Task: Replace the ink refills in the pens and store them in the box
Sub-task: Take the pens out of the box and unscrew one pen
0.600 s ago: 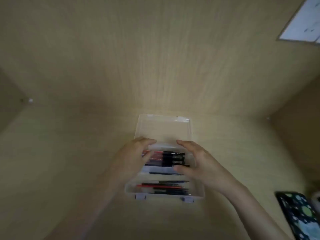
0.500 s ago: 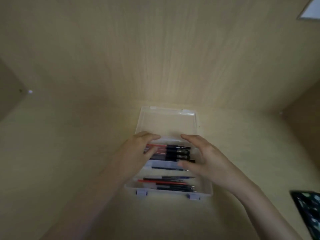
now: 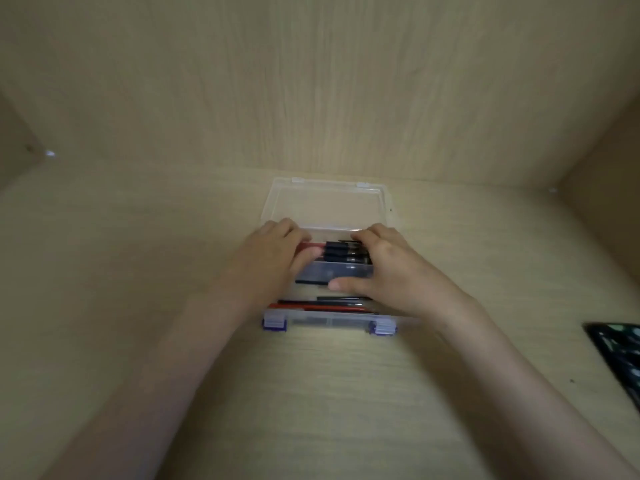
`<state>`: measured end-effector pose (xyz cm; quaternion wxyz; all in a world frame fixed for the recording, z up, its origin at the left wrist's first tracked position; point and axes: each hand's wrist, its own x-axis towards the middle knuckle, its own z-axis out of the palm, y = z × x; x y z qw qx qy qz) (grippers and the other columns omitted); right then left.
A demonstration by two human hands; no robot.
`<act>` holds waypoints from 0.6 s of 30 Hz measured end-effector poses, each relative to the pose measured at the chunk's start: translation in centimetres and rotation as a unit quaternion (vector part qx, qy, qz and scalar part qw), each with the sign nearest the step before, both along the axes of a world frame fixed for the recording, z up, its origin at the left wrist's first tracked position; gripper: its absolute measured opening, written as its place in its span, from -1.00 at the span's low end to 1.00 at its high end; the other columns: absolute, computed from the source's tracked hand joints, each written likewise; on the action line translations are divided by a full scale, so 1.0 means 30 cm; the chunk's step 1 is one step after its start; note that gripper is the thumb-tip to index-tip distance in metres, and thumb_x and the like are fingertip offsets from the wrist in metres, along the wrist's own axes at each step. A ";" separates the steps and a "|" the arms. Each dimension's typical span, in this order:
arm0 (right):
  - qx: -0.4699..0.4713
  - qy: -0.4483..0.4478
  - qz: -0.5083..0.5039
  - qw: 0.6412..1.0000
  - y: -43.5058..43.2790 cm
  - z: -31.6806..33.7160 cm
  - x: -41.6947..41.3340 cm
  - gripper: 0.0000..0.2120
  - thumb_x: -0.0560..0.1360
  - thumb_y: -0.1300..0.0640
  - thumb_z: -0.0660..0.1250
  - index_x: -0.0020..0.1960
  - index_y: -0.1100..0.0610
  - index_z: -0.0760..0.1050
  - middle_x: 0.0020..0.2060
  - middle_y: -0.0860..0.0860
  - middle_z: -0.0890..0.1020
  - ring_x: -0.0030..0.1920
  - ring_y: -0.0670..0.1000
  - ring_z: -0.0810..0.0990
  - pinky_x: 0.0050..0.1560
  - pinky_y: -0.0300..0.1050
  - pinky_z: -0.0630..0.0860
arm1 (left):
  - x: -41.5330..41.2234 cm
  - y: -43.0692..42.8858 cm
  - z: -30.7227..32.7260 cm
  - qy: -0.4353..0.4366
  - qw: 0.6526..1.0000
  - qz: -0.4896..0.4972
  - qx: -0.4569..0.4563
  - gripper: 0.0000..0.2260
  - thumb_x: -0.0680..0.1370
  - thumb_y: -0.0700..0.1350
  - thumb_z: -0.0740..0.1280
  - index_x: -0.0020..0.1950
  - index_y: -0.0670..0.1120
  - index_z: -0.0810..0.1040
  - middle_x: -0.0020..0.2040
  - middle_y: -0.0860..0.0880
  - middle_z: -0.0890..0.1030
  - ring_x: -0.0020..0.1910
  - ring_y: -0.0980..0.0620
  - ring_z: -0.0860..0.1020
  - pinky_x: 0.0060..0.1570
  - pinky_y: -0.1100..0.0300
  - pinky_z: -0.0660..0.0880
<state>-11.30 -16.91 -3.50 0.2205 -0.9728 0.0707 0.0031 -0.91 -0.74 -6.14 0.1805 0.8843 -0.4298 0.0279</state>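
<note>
With fingers curled tighter than a moment ago, the left hand grips the pens at their 9 o'clock end and the right hand at 3 o'clock, inside the open box, toward 12 o'clock.

Only two arms and hands show of the person, and nothing is worn on them. The left forearm is bare along its whole visible length, slender and smooth, narrowing toward the wrist. The left hand is bare as well, with a short, rounded left thumbnail. The right forearm is uncovered in the same way and of much the same build. The right hand shows its knuckles as shallow dimples and has a short right thumbnail. Dim light and slight blur hide finer detail of the skin.
</note>
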 end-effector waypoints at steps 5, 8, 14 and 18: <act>-0.050 0.028 -0.012 0.998 0.025 -0.022 0.022 -0.34 0.29 -0.30 0.40 0.19 0.12 0.39 0.02 0.00 0.35 0.13 0.03 0.32 0.13 -0.07 0.39 | -0.008 -0.004 -0.004 -0.017 1.000 0.003 0.022 -0.61 0.58 0.16 0.03 0.14 -0.05 0.50 0.02 -0.01 0.48 -0.01 0.08 0.39 0.04 0.22 0.29; -0.059 0.044 -0.014 0.997 0.024 -0.011 0.036 -0.37 0.30 -0.32 0.38 0.16 0.10 0.42 0.01 0.00 0.38 0.09 0.01 0.35 0.08 -0.07 0.42 | -0.007 -0.009 0.010 -0.013 0.999 0.001 0.045 -0.55 0.58 0.19 0.01 0.16 -0.08 0.51 0.06 -0.05 0.49 0.05 0.01 0.43 0.10 0.17 0.32; -0.031 0.045 -0.021 0.998 0.008 -0.013 0.077 -0.46 0.26 -0.34 0.40 -0.06 0.10 0.51 -0.13 0.03 0.55 -0.12 -0.01 0.49 -0.15 -0.07 0.49 | 0.006 -0.015 0.001 -0.014 0.998 -0.016 0.058 -0.54 0.56 0.22 -0.02 0.08 -0.06 0.51 0.00 -0.03 0.51 0.00 0.00 0.45 0.05 0.15 0.31; 0.043 0.091 -0.023 0.995 -0.012 0.008 0.088 -0.51 0.24 -0.24 0.49 -0.05 0.09 0.49 -0.20 -0.01 0.58 -0.18 -0.01 0.55 -0.18 -0.07 0.50 | 0.016 -0.018 0.001 -0.016 0.999 -0.028 0.036 -0.58 0.55 0.24 0.02 -0.10 -0.03 0.50 -0.23 0.08 0.49 -0.21 0.07 0.44 -0.13 0.18 0.29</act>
